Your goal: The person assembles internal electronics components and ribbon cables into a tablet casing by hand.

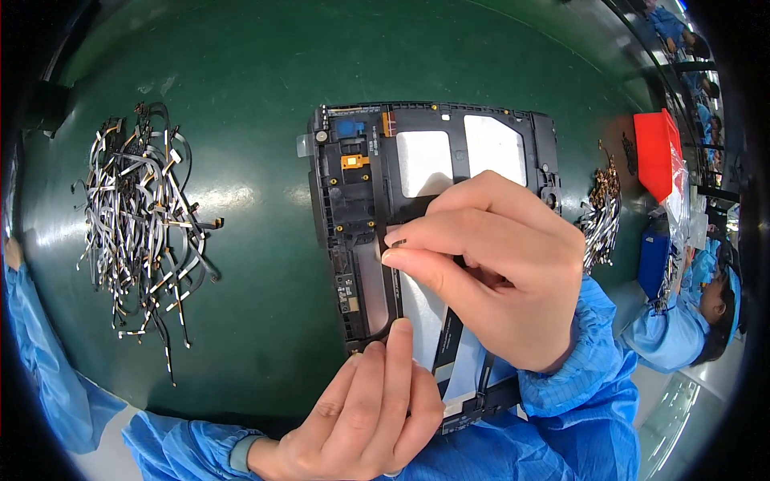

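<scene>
One black device frame [417, 200] at centre of the green counter [265, 64]. Right hand [497, 264] grip pinched on a small connector [399, 241]; left hand [377, 409] fingers together, steadying the frame's lower edge. Two cable heaps: left [140, 216], right [600, 208]; open room between.

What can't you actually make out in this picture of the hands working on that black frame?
- Head view: the right hand covers the middle of the black frame; what its fingertips pinch is too small to tell.
- The left hand hides the frame's lower edge.
- The pile of flat cables is too tangled to count.
- The smaller pile and the red bin are bent near the rim.
</scene>
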{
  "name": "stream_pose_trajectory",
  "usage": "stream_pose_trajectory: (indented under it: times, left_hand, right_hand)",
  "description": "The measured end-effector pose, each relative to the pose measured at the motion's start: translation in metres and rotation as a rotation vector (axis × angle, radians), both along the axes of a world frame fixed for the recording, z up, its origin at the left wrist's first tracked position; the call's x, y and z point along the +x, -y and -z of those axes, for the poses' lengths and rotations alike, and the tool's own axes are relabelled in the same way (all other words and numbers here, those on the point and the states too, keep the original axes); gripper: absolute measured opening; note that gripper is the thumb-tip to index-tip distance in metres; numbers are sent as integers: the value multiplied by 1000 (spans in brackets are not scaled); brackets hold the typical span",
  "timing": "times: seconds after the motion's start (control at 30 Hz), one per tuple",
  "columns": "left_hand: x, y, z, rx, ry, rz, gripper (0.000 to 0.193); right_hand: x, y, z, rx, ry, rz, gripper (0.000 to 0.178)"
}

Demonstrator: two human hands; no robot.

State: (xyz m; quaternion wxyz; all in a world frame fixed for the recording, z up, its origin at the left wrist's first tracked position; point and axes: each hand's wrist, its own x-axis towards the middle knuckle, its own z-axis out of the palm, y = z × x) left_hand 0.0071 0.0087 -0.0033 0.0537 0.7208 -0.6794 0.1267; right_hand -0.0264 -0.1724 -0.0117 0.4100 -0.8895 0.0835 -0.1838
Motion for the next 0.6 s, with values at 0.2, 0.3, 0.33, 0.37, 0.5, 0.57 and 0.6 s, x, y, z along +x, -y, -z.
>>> stream_pose_trajectory:
  times: [0.2, 0.3, 0.33, 0.37, 0.5, 0.57, 0.6]
  left_hand:
    - [-8, 8, 3, -44, 23, -32, 36]
    - [-29, 18, 8, -220, -415, -588, 36]
    - [-8, 9, 3, -120, -177, -301, 36]
    - [4, 3, -2, -23, 61, -15, 37]
    - [1, 1, -2, 0, 39, -12, 37]
    - [-4, -2, 1, 56, -101, -46, 45]
    - [-5, -2, 0, 54, -104, -40, 45]
  right_hand:
    - [1, -1, 1, -11, 29, -12, 16]
    - [1, 0, 3, -15, 42, -23, 16]
    - [0, 1, 3, -21, 41, -26, 16]
    - [1, 0, 1, -30, 42, -33, 16]
    - [1, 1, 4, -35, 50, -24, 16]
    - [1, 2, 5, -37, 64, -27, 15]
    - [1, 3, 6, -39, 61, -21, 15]
